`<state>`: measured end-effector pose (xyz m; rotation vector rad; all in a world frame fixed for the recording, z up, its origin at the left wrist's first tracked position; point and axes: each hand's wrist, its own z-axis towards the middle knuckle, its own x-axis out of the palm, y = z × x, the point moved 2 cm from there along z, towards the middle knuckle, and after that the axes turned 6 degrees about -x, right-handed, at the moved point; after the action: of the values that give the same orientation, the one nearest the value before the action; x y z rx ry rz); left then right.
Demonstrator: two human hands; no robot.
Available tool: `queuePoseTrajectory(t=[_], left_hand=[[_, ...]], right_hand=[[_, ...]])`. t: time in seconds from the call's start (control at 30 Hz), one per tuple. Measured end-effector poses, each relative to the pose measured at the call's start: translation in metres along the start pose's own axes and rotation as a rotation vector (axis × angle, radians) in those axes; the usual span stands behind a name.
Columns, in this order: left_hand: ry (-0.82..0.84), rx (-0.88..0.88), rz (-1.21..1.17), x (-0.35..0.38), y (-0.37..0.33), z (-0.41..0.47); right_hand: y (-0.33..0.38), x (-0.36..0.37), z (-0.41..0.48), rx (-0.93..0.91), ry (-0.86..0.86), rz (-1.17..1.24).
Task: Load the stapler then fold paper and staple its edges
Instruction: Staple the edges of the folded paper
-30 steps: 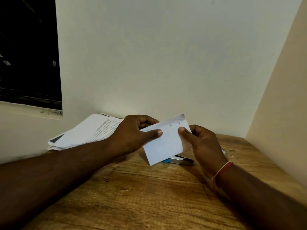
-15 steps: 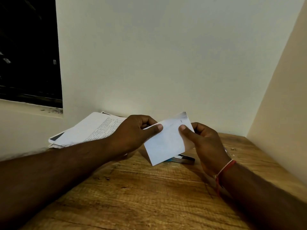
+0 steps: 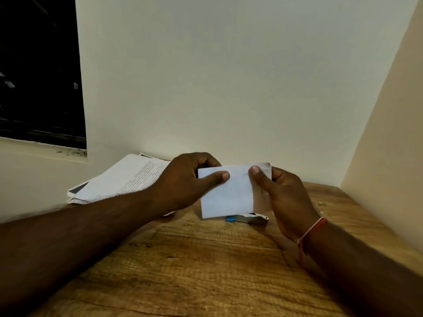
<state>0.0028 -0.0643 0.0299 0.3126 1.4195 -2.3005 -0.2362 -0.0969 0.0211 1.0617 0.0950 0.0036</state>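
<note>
A small folded white paper point(image 3: 226, 195) is held upright above the wooden table point(image 3: 194, 271), near the back wall. My left hand point(image 3: 185, 181) pinches its upper left edge, thumb on the front. My right hand point(image 3: 286, 197) pinches its upper right edge, thumb pressed on the front face. A small metal stapler point(image 3: 250, 218) with a blue end lies flat on the table just behind and below the paper, partly hidden by it. Neither hand touches the stapler.
A stack of printed sheets point(image 3: 123, 177) lies at the back left against the wall. A dark window point(image 3: 39, 69) is at the upper left. A beige side wall point(image 3: 389, 156) closes the table's right side.
The paper has turned from tilted to nearly level between both hands and sits slightly higher. Both thumbs have shifted along its top edge.
</note>
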Motion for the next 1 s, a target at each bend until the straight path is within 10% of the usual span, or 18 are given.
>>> queuePoseTrajectory(t=[1.0], left_hand=[[-0.131, 0.022, -0.133, -0.0095, 0.0045, 0.0093]], right_hand=[[0.0087, -0.0025, 0.0008, 0.001, -0.022, 0.092]])
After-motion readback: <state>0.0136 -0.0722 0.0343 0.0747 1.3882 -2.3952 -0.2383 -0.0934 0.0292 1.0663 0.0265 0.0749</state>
